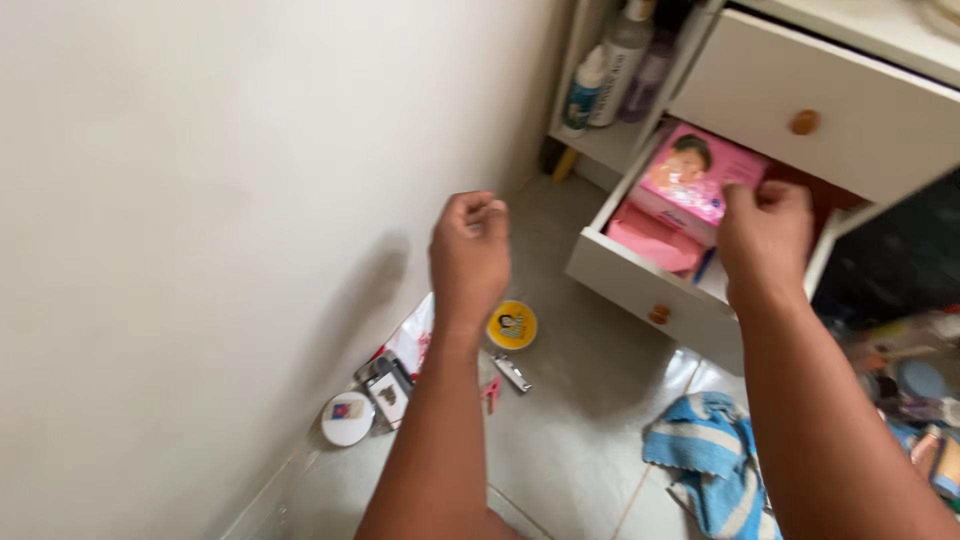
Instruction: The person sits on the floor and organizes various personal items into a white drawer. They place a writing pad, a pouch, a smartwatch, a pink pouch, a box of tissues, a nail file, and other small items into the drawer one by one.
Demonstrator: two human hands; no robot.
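Observation:
My right hand (765, 235) grips the near edge of a pink box (690, 175) that lies in the open lower drawer (640, 290) of a white cabinet. A second pink packet (655, 242) sits under it in the same drawer. My left hand (470, 250) hovers in the air left of the drawer, fingers curled with nothing in it, above a round yellow tin (512, 325) on the floor.
An upper drawer (810, 100) with a wooden knob is shut. Bottles (610, 70) stand on a low shelf. On the tiled floor lie a white round lid (348, 418), small packets (388, 385), a nail clipper (512, 373) and a blue striped towel (715, 460). Blurred clutter lies at the right.

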